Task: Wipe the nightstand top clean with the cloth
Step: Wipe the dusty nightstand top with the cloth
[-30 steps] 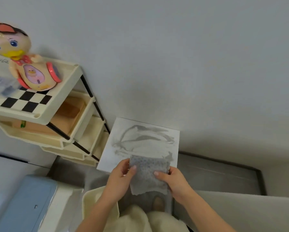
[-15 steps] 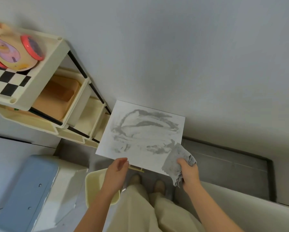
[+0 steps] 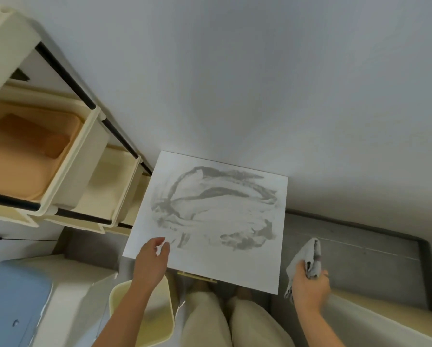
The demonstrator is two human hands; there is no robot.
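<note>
The white square nightstand top (image 3: 265,266) stands against the wall below me, smeared with grey streaks across its middle. My right hand (image 3: 310,288) grips a bunched grey cloth (image 3: 306,256) just off the top's right edge, above the grey floor. My left hand (image 3: 151,261) rests at the top's front left corner, fingers loosely bent over the edge, holding nothing.
A cream tiered rack (image 3: 60,156) with black rods stands to the left, an orange item in one bin. A cream bucket (image 3: 145,319) sits under my left forearm. A blue-lidded box (image 3: 12,309) lies at lower left. A cream ledge (image 3: 385,319) runs at lower right.
My right hand has carried the cloth off the nightstand top to the right and bunched it. My left hand let go of the cloth and settled at the front left corner.
</note>
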